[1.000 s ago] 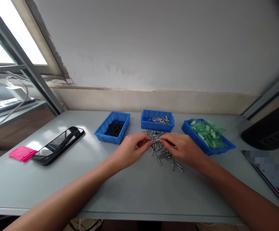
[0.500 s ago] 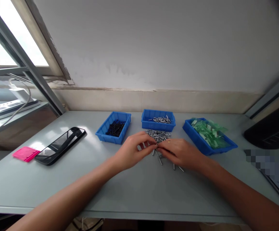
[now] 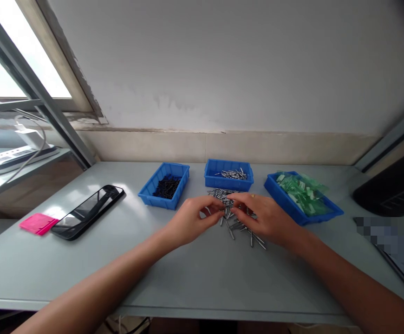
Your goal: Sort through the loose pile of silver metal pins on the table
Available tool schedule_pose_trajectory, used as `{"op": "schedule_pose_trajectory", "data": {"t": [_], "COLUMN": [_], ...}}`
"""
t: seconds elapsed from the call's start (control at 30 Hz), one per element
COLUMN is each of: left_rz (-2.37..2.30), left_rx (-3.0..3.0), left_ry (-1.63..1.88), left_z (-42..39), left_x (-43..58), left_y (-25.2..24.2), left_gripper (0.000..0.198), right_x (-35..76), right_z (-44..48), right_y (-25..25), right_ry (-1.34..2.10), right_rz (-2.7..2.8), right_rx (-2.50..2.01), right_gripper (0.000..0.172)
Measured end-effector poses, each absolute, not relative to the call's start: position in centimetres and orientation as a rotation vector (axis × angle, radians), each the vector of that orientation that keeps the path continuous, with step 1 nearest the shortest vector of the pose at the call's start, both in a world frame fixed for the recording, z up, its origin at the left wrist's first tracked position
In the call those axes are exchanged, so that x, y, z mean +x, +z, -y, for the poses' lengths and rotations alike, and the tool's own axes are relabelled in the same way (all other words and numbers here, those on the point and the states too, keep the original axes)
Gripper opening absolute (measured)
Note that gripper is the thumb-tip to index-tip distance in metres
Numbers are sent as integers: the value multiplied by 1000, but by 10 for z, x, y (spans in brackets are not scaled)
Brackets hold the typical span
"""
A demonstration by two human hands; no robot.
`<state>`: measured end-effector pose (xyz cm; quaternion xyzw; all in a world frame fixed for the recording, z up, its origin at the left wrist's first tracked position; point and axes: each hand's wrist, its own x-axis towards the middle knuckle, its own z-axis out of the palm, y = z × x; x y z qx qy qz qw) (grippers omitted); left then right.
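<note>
Fingers of left hand, right hand narrow, tips meeting over pin pile, frame centre; whether they hold a pin, cannot tell. Picking stage; singling one pin needs fine pinch.

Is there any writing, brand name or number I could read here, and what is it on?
No text here can be read.
Phone: dark screen, only reflections.
Pink card: no print shows.
Blue trays: no labels show.
Green packets: white patches, too small to read.
Patch at right edge: blurred out.
</note>
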<state>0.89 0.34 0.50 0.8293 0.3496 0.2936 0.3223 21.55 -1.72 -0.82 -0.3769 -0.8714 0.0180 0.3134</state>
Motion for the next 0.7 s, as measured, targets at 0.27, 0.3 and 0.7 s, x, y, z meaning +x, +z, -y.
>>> {"op": "schedule_pose_trajectory", "data": {"t": [0.27, 0.3, 0.7], "left_rz": [-945, -953, -1016], "left_rx": [2240, 2231, 2226], "left_ry": [768, 785, 857], "left_z": [-6, -6, -9], "left_x": [8, 8, 7], "left_y": [2, 2, 1], "left_gripper": [17, 17, 16], "right_x": [217, 217, 220], "right_z": [13, 12, 14], "right_y": [-8, -9, -5], "right_ry": [-10, -9, 151], "right_rz": [2367, 2355, 2361], "right_rx": [-906, -930, -955], "right_gripper": [20, 20, 17]}}
